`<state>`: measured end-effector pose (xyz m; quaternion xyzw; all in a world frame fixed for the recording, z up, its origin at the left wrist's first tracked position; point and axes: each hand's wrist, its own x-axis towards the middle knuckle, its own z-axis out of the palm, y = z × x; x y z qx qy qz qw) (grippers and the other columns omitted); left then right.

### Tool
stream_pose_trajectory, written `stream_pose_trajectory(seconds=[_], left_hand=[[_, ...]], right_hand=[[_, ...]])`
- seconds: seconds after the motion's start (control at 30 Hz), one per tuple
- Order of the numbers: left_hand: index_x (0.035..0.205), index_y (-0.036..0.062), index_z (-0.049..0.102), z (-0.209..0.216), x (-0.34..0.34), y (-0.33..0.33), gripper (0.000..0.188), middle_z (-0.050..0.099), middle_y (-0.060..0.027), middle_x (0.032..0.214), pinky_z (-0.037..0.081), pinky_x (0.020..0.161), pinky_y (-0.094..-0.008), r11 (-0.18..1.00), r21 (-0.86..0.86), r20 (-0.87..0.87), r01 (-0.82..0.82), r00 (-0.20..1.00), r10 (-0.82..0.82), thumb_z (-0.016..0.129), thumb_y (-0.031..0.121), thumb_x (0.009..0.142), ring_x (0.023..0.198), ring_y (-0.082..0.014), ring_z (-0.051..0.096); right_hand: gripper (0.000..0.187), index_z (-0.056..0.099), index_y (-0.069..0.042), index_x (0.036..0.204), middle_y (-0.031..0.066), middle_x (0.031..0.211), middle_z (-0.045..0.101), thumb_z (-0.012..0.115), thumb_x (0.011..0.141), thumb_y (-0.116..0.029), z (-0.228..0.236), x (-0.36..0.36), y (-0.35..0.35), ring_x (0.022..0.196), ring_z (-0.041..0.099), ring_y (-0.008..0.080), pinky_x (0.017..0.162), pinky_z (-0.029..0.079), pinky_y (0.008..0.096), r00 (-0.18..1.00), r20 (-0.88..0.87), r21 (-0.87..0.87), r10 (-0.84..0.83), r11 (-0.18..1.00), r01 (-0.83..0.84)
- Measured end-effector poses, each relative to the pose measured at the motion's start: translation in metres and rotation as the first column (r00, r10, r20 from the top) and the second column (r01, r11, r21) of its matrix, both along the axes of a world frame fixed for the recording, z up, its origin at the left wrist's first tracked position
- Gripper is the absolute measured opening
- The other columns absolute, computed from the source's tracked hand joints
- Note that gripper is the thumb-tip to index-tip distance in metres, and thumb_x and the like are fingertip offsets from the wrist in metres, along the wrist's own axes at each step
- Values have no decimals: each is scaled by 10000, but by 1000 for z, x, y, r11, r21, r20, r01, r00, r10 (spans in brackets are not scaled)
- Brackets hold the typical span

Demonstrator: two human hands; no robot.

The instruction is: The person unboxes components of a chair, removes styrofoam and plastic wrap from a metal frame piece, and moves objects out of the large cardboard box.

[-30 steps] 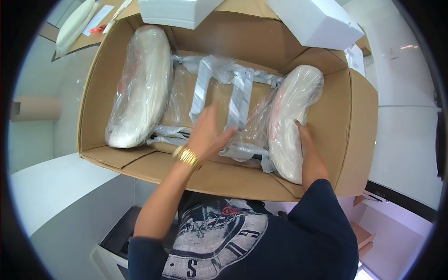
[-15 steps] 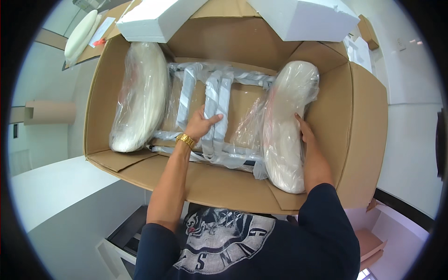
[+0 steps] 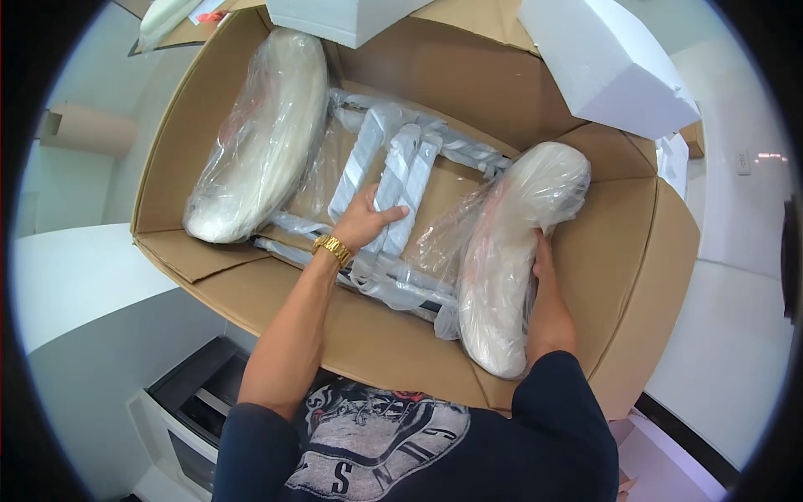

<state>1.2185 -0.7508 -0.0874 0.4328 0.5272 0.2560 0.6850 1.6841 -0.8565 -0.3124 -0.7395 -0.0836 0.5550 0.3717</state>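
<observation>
My left hand (image 3: pixel 368 219) is closed around the paired middle bars of a frame (image 3: pixel 405 180) wrapped in pale foam strips, thumb on top. The frame lies inside a large cardboard box (image 3: pixel 276 309). To its right stands a long, curved, off-white padded piece (image 3: pixel 502 276) in clear plastic. Against the outer side of this piece rests my right hand (image 3: pixel 542 255), its fingers mostly hidden, so I cannot tell how closed they are. A similar off-white piece in plastic (image 3: pixel 268 142) leans at the box's left end.
Two white foam blocks (image 3: pixel 615 63) (image 3: pixel 339 17) sit at the far rim of the box. A brown cardboard roll (image 3: pixel 92 130) is off to the left. Below left is a dark appliance (image 3: pixel 196 389) beside a white counter (image 3: pixel 84 284).
The view has turned, so the box appears tilted, its right side lower. My left hand keeps its hold on the bars. My right hand's fingers have slipped further out of sight beside the padded piece.
</observation>
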Motion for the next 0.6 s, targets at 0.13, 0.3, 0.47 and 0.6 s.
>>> stream_pose_trajectory(seconds=[0.13,0.3,0.47,0.6], left_hand=[[1263,-40,594,-7,0,2,492,719,-99,1112,526,914,-316,998,15,-1,56,998,-56,791,187,874,1002,-163,667],[1232,-49,614,-13,-3,-4,507,722,-131,1086,521,920,-341,979,201,-96,40,995,-21,810,220,850,996,-189,669],[1354,-78,532,4,-11,1,610,709,-153,1159,541,902,-331,959,258,-263,119,964,-49,783,209,877,1029,-178,675],[1355,-95,526,1,-19,-3,661,689,-200,1189,526,925,-364,957,272,-324,98,946,-5,783,273,869,1068,-242,667]], right_hand=[[729,424,-26,1510,135,1505,512,603,987,-502,-35,49,19,1369,499,295,1123,436,450,977,-203,110,-68,990,92],[793,415,-28,1509,132,1512,500,580,970,-585,-18,47,31,1367,495,299,1140,423,473,980,-195,104,38,994,-18],[967,299,-29,1564,178,1574,404,551,927,-711,10,47,28,1418,431,355,1166,390,518,943,-330,198,-43,974,114],[1012,304,2,1552,195,1530,451,556,906,-736,54,39,31,1363,492,369,1135,439,506,989,-149,174,23,985,3]])
